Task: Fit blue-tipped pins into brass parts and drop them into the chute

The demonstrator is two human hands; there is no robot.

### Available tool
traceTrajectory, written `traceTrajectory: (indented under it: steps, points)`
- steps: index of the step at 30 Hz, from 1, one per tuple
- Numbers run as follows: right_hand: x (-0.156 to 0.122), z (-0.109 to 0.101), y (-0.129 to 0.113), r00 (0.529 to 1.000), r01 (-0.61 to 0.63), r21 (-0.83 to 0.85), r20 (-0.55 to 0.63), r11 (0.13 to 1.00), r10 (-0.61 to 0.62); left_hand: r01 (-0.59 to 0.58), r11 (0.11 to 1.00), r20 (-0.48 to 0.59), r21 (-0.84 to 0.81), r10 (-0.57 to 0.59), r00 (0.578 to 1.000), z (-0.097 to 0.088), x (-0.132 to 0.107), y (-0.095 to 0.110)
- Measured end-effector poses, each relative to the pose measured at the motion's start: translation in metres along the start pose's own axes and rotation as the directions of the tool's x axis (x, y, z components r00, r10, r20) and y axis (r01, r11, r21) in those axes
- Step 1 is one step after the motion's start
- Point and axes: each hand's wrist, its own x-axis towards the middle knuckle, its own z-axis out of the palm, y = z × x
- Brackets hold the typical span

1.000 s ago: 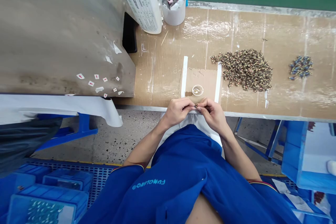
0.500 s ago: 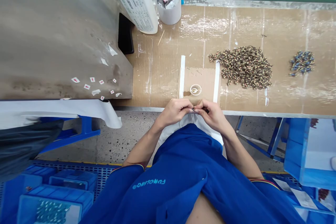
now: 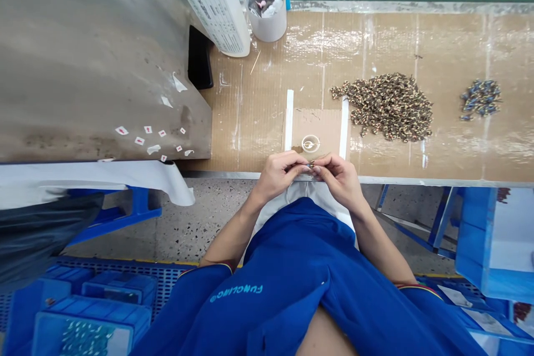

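Between the fingertips of both hands is a small metallic and blue piece (image 3: pixel 311 165), too small to name. My left hand (image 3: pixel 280 173) pinches it from the left, and my right hand (image 3: pixel 339 177) grips it from the right. The hands meet at the table's front edge. Just beyond them a small round clear dish (image 3: pixel 311 144) lies on a cardboard pad (image 3: pixel 327 125) edged with white tape strips. A large pile of small brown and gold pieces (image 3: pixel 390 108) spreads to the right. Farther right sits a smaller pile of blue and gold pieces (image 3: pixel 479 99).
A white bottle (image 3: pixel 219 16) and a tape-roll cup with scraps (image 3: pixel 269 28) stand at the back left. A thin stick (image 3: pixel 255 62) lies near them. Small red-marked labels (image 3: pixel 139 141) dot the metal surface at left. Blue bins (image 3: pixel 89 320) sit below.
Both hands have shifted slightly up toward the dish. The small piece between the fingertips now shows blue and metal more clearly.
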Motion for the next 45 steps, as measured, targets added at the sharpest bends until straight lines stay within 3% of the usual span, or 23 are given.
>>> traceTrajectory:
  steps: [8, 16, 24, 28, 33, 41, 45]
  points:
    - [0.006, -0.012, -0.005, 0.977, -0.017, -0.070, 0.209, 0.997, 0.032, -0.108, 0.994, 0.086, 0.015, 0.107, 0.991, -0.004, -0.001, -0.004]
    - [-0.002, 0.004, 0.006, 0.999, 0.045, -0.150, 0.019, 0.988, -0.043, -0.052, 0.998, 0.006, 0.046, 0.051, 0.999, 0.001, -0.002, -0.001]
    - [0.001, 0.000, 0.002, 0.993, 0.023, -0.056, 0.114, 0.998, -0.016, -0.052, 0.998, 0.029, -0.027, 0.053, 0.998, -0.002, -0.001, -0.003]
    - [0.002, -0.002, 0.002, 0.994, -0.001, 0.003, 0.109, 1.000, 0.001, 0.012, 1.000, 0.018, -0.024, -0.012, 1.000, -0.002, -0.001, -0.001]
    - [0.002, -0.003, 0.003, 0.997, 0.006, 0.037, 0.071, 0.999, -0.008, 0.001, 0.999, 0.040, -0.038, 0.000, 0.999, -0.004, 0.000, 0.000]
    - [0.004, -0.005, 0.003, 0.997, 0.023, 0.010, 0.080, 1.000, -0.024, 0.013, 1.000, 0.039, -0.004, -0.013, 0.999, 0.002, 0.000, 0.001]
    - [0.004, -0.006, 0.003, 0.993, 0.050, -0.063, 0.114, 0.997, -0.042, -0.044, 0.999, 0.025, 0.021, 0.043, 0.999, 0.003, -0.002, -0.001]
